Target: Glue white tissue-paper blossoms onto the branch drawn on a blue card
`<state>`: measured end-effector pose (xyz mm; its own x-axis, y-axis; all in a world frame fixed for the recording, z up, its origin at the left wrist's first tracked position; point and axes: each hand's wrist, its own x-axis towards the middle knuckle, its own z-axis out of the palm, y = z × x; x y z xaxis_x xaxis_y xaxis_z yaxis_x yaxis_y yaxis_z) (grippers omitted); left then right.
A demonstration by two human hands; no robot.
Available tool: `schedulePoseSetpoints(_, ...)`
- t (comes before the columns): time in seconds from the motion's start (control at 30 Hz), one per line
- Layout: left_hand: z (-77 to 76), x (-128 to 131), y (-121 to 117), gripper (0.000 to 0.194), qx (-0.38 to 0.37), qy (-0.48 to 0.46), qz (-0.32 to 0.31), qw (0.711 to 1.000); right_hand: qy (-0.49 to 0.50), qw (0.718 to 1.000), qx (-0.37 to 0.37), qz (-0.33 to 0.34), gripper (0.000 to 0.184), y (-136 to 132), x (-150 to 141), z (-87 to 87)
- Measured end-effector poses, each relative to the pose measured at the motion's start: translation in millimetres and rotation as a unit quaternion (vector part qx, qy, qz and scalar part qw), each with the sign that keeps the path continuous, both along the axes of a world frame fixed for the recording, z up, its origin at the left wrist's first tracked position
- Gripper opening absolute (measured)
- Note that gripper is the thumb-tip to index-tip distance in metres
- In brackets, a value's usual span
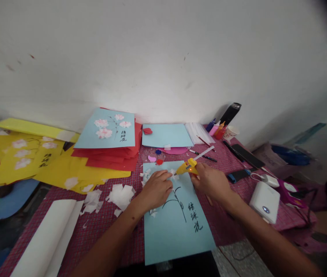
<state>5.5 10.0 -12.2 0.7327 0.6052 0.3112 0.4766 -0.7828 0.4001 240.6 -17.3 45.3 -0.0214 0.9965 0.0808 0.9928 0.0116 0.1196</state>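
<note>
A light-blue sheet point(177, 242) with black painted stems and brush characters lies before me at the table's front edge. My right hand point(212, 184) grips a yellow hot glue gun point(187, 166), its small orange light lit. From the gun's back end sticks a translucent glue stick point(204, 153). The nozzle points left, close to white paper petals point(175, 175) near the top of the sheet. My left hand point(156, 190) rests on the sheet beside these petals, fingers curled and pressed together; what lies under the fingertips is hidden.
Torn white paper point(120, 197) lies to the left, near a paper roll point(46, 236). Behind are a finished blue flower picture point(105, 138) on red sheets and yellow sheets point(62, 165). Paint bottles point(218, 130), a paper cup point(231, 132) and a white power bank point(265, 201) are on the right.
</note>
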Motion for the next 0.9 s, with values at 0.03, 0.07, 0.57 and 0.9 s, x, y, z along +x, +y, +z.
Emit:
schedulePoseSetpoints(0.03, 0.0, 0, 0, 0.018, 0.003, 0.001, -0.001, 1.0, -0.001, 1.0, -0.001, 0.002, 0.027, -1, 0, 2.8)
schedulePoseSetpoints(0.07, 0.0, 0, 0, 0.018, 0.005, 0.002, -0.001, 1.0, -0.003, 1.0, 0.002, 0.004, 0.027, -2, 0, 5.4)
schedulePoseSetpoints(0.57, -1.6, -1, 0, 0.019, 0.008, -0.006, 0.0, 1.0, 0.403, 0.911, -0.021, -0.079, 0.031, -2, 60, -11.0)
schedulePoseSetpoints(0.9, -5.7, -3, 3, 0.014, -0.014, -0.053, 0.01, 0.998, 0.483, 0.853, -0.1, -0.171, 0.01, 6, 88, -62.7)
